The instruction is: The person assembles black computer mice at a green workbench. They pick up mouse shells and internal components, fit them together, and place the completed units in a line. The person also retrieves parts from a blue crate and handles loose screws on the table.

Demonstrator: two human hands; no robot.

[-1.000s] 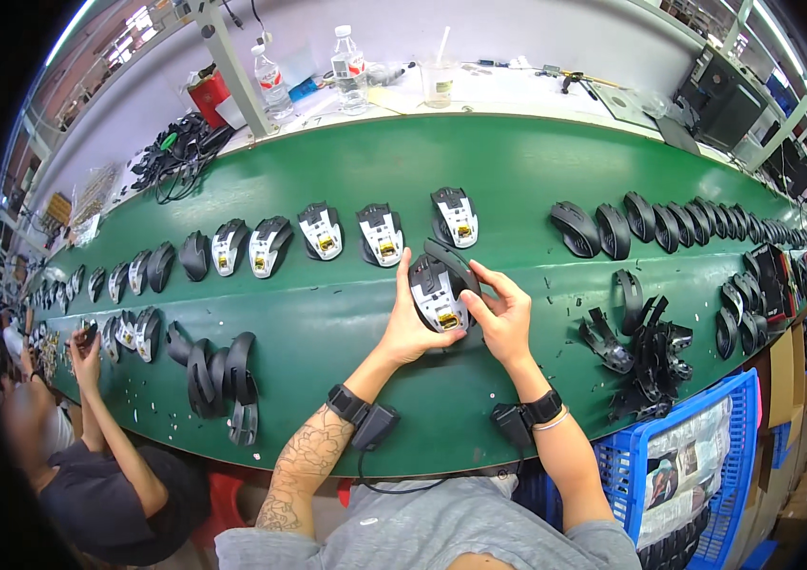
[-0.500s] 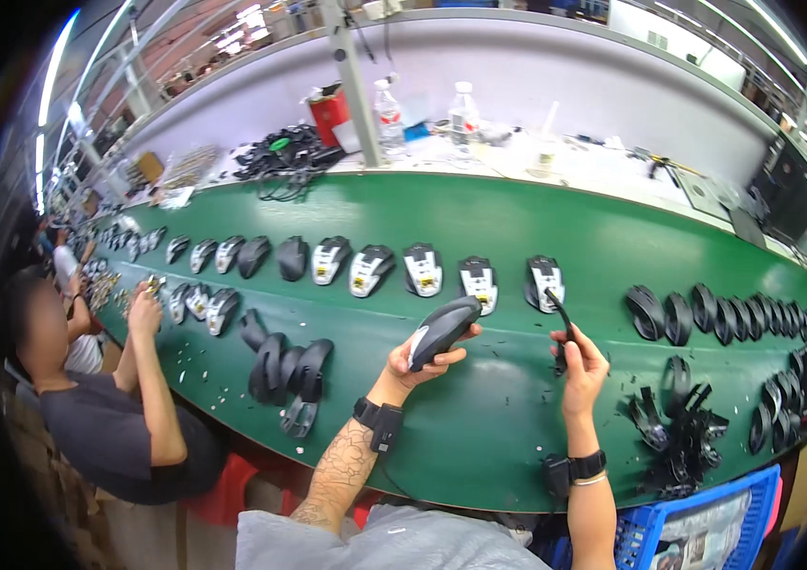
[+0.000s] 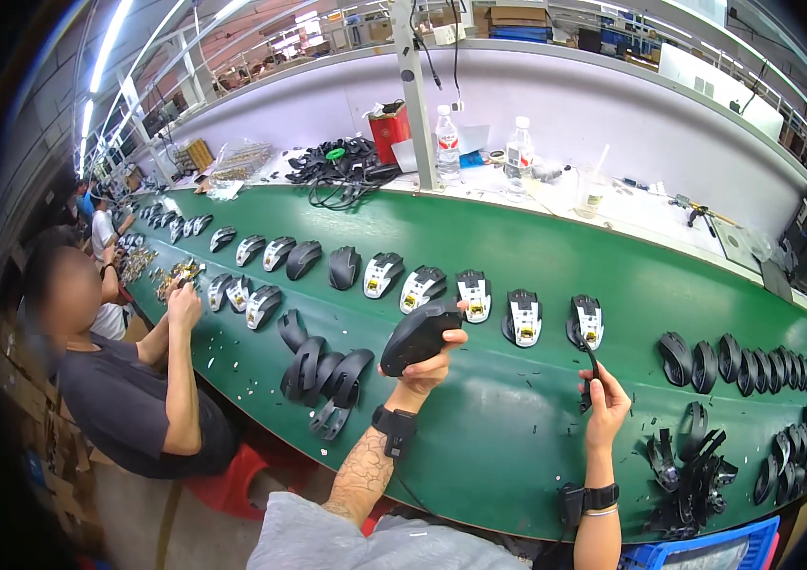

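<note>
My left hand [image 3: 430, 370] grips a black computer mouse [image 3: 415, 340], tilted up above the green bench. A thin, curved black plastic piece [image 3: 593, 365] is pinched upright in my right hand [image 3: 605, 408]. Its upper end overlaps the near edge of an opened mouse [image 3: 587, 323] with a white inside; whether they touch I cannot tell. Left of that lies another opened mouse [image 3: 522, 319], then a further one [image 3: 473, 296] just beyond my left hand. Several more mice, some with black tops on, continue the row leftward.
Black curved shells [image 3: 327, 372] lie left of my left arm. A heap of black plastic parts [image 3: 693, 475] and a row of black shells [image 3: 729, 359] are at right. A blue crate [image 3: 708, 549] stands below the bench edge. A co-worker [image 3: 137, 380] works at left.
The mouse in my left hand has turned, showing a broad dark face instead of its side. My right hand keeps the curved piece. The whole view has shifted, with more of the left side showing.
</note>
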